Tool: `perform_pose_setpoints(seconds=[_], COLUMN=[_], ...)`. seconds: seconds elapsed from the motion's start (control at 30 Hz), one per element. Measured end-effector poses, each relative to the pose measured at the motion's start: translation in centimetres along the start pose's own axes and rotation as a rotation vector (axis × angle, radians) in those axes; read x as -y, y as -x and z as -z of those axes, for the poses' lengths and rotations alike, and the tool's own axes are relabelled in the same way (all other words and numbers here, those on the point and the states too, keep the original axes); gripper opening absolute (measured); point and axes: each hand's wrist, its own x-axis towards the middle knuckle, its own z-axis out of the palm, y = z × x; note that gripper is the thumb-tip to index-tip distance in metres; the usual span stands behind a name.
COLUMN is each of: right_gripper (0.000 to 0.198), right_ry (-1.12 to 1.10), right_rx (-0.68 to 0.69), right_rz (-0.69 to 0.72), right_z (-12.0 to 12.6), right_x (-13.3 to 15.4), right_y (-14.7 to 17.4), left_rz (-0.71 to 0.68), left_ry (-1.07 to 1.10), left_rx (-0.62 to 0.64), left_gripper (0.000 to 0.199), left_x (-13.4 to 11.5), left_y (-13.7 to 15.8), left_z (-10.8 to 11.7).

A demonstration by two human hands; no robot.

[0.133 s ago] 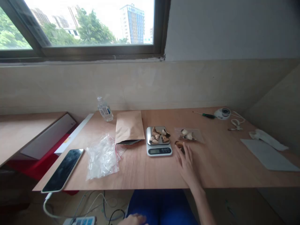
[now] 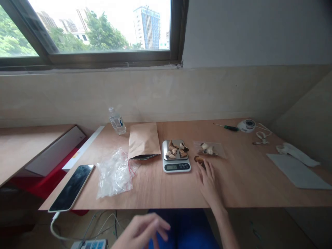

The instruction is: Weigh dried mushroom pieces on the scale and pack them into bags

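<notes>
My right hand (image 2: 209, 183) rests on the table with fingers stretched out. Its fingertips lie at a brown dried mushroom piece (image 2: 199, 159) and partly cover it; a firm grip does not show. My left hand (image 2: 145, 230) is in the air before the table's front edge, over my lap, fingers apart and holding nothing. Several dried mushroom pieces (image 2: 172, 146) lie on the steel plate of a small white digital scale (image 2: 177, 168). Its display is lit, but I cannot read it. Behind my right hand is a clear zip bag (image 2: 219, 149) with pale mushroom pieces inside.
A brown paper pouch (image 2: 144, 140), crumpled clear plastic bags (image 2: 114, 176), a water bottle (image 2: 117, 121) and a cabled phone (image 2: 72, 188) are left of the scale. Rightward lie a green-handled screwdriver (image 2: 230, 128), a white dome camera (image 2: 246, 126) and a grey sheet (image 2: 295, 173).
My left hand has risen from the bottom edge into fuller view, fingers spreading. My right hand stays by the mushroom piece, almost unmoved.
</notes>
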Motion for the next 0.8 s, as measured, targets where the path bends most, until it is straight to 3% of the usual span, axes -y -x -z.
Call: perform_pose_setpoints(seconds=[0.07,0.13,0.17,0.23,0.33,0.4,0.53,0.67,0.73,0.8], right_gripper=[0.043,0.041,0.040,0.038,0.035,0.033,0.028,0.030,0.033,0.041], right_ry=[0.023,0.031,0.026,-0.005,-0.082,-0.139,-0.301,-0.579,-0.660,-0.635], right_rx=[-0.031,-0.063,-0.080,-0.121,-0.179,-0.208,-0.212,0.050,0.171,0.204], right_rz=[-0.033,-0.068,-0.081,-0.091,-0.069,-0.044,0.036,0.187,0.305,0.396], right_z=[-0.1,-0.2,-0.3,-0.4,-0.4,-0.1,1.4,2.7,2.7,2.2], right_x=[-0.3,-0.5,-0.5,-0.7,-0.9,-0.8,1.4,7.5,11.4,15.0], right_y=[0.2,0.3,0.3,0.4,0.2,0.1,-0.1,-0.9,-2.2,-3.8], left_rz=[-0.112,-0.167,-0.164,-0.159,-0.257,-0.323,-0.307,-0.319,-0.309,-0.345], left_ry=[0.064,-0.009,-0.041,-0.085,-0.274,-0.487,-0.749,-0.804,-0.777,-0.767], left_rx=[-0.459,-0.903,-1.037,-1.189,-1.286,-1.282,-1.113,-1.003,-0.982,-0.985], left_gripper=[0.049,0.037,0.032,0.028,0.031,0.040,0.045,0.024,0.024,0.025], left_x=[-1.1,-1.1,-0.8,0.1,1.0,1.2,1.4,1.6,1.4,0.7], left_y=[-1.2,-2.8,-3.6,-4.9,-7.0,-8.6,-11.9,-13.3,-13.2,-12.7], left_z=[1.7,3.2,3.9,4.9,6.0,7.0,9.8,12.3,12.9,13.0])
